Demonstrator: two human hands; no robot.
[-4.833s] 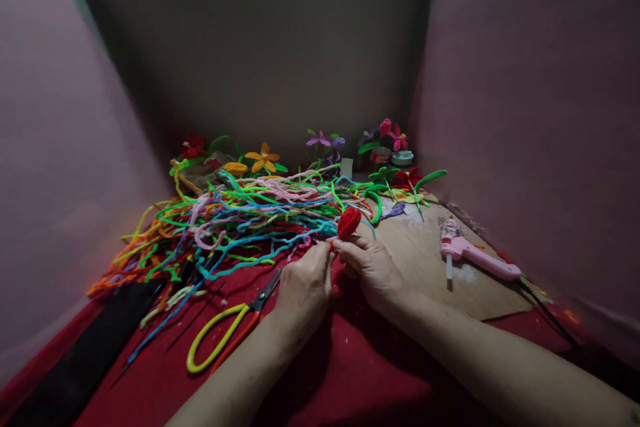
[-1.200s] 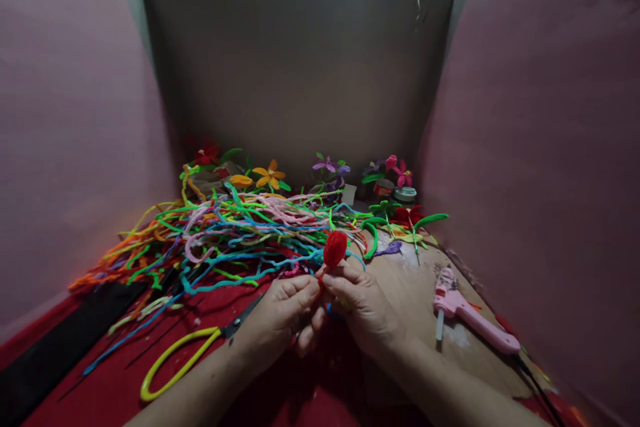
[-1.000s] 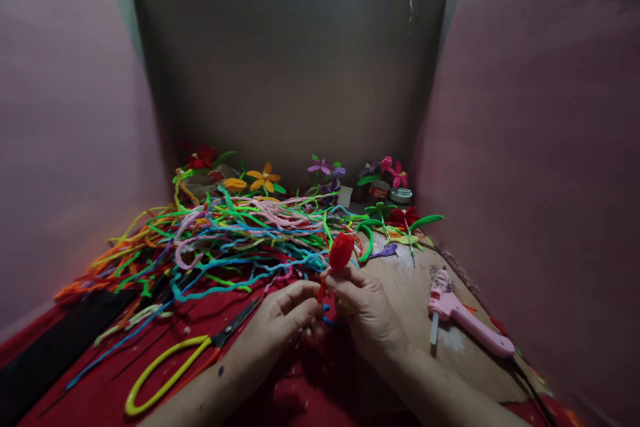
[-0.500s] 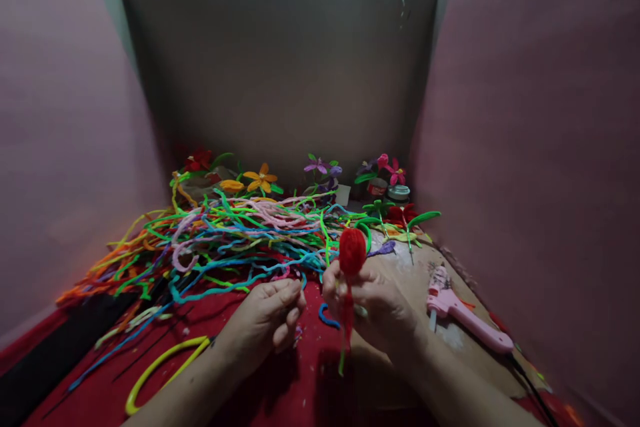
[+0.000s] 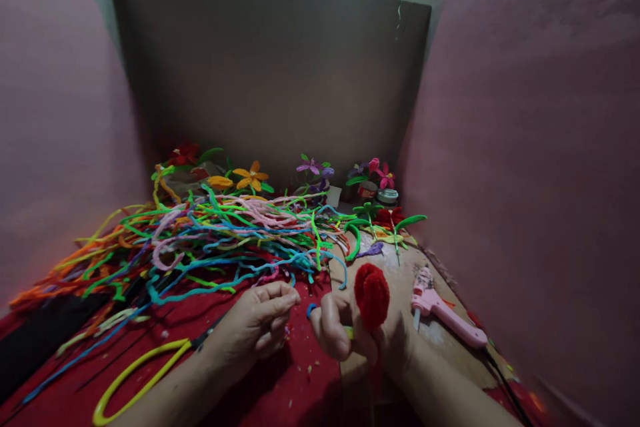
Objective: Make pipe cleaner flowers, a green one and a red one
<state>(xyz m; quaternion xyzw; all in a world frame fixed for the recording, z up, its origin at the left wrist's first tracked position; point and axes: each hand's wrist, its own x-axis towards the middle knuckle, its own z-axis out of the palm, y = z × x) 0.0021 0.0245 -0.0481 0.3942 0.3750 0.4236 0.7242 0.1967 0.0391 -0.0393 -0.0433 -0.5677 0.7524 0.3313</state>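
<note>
My right hand (image 5: 367,340) is closed round the stem of a red pipe-cleaner flower bud (image 5: 372,295). The fuzzy head stands above the fingers, tilted toward me, and the stem is mostly hidden below; a bit of yellow-green shows between the fingers. My left hand (image 5: 257,323) is level with it and apart from the bud, thumb and forefinger pressed together; what they pinch, if anything, cannot be made out. Beyond both hands spreads a large heap of coloured pipe cleaners (image 5: 240,227). Under my left forearm lie yellow-handled scissors (image 5: 135,363), partly covered.
A pink glue gun (image 5: 445,313) with a cord rests on a brown board (image 5: 400,283) at the right. Finished pipe-cleaner flowers, among them an orange one (image 5: 251,178) and a pink one (image 5: 385,177), stand at the back near a small jar (image 5: 387,197). Walls close both sides.
My right hand has lowered and turned, tipping the red bud's top toward me. My left hand keeps its pinch. The whole view has shifted slightly, so the table things appear further left.
</note>
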